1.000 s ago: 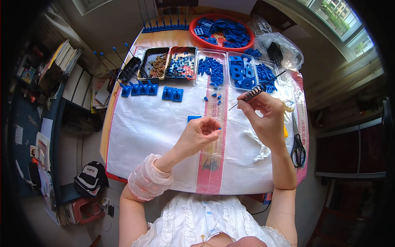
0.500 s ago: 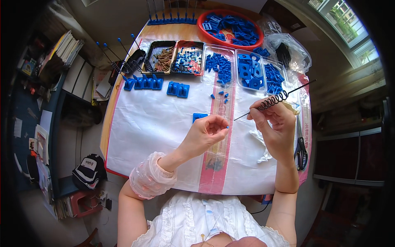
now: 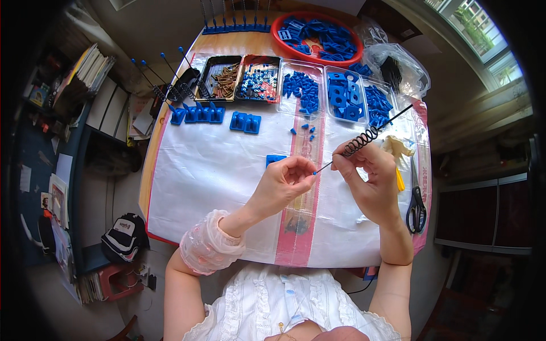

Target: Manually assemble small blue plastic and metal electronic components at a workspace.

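My right hand [image 3: 371, 179] is closed around a thin black rod with a coil spring [image 3: 362, 141]. The rod slants from upper right down to lower left. Pinched in the fingertips of my left hand [image 3: 284, 183] is a small blue tip piece [image 3: 314, 173]. The rod's lower end meets this piece or lies right beside it; whether it is inside cannot be made out. Just beyond my left hand lies a blue base part [image 3: 276, 161], partly hidden by the fingers. Several small blue cones [image 3: 311, 129] are scattered on the sheet farther off.
At the back stand trays of brown screws [image 3: 226, 80], nuts [image 3: 260, 82], blue cones [image 3: 301, 91] and blue plates [image 3: 345, 96]. Behind them is a red basin [image 3: 355, 57] of blue parts. Blue assemblies [image 3: 245, 121] stand left. Black scissors [image 3: 417, 210] and a yellow-handled item [image 3: 400, 181] lie right.
My right hand has moved left and slightly down, bringing the rod's lower end to the blue tip piece. My left hand has barely moved. The yellow-handled item has come into sight.
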`<state>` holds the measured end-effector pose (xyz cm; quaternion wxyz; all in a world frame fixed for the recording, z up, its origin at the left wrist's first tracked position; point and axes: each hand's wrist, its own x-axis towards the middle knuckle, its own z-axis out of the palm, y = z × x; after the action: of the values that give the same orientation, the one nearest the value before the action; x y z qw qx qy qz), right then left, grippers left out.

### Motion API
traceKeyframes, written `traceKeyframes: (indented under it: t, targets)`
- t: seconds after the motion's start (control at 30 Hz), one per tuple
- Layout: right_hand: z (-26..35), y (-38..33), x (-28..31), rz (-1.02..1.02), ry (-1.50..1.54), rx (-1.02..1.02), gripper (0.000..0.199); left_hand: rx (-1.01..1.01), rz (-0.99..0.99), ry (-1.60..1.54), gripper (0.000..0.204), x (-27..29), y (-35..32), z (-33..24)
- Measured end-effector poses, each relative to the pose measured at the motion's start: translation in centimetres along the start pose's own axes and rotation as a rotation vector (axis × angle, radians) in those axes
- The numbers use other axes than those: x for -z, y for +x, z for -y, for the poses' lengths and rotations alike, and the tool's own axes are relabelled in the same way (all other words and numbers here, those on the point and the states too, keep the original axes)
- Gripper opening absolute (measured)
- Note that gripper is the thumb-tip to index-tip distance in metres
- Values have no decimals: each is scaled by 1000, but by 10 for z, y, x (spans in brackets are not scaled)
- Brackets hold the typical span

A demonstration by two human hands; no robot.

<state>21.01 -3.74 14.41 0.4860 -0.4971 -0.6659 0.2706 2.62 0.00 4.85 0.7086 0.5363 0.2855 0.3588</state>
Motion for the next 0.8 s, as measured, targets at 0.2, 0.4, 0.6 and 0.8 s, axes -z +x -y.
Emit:
traceKeyframes:
  t: [0.2, 0.4, 0.6, 0.8]
  targets:
    - [-2, 0, -1, 28, -9, 4, 10, 2, -1, 11, 12, 2, 0, 3]
    - [-2, 0, -2, 17, -5, -6, 10, 18, -1, 46, 12, 3, 0, 4]
    - [-1, 1, -1, 31, -31, 8, 10, -13, -28, 40, 14, 1, 1, 5]
    - [-1, 1, -2, 25, -27, 12, 9, 16, 1, 55, 13, 4, 0, 4]
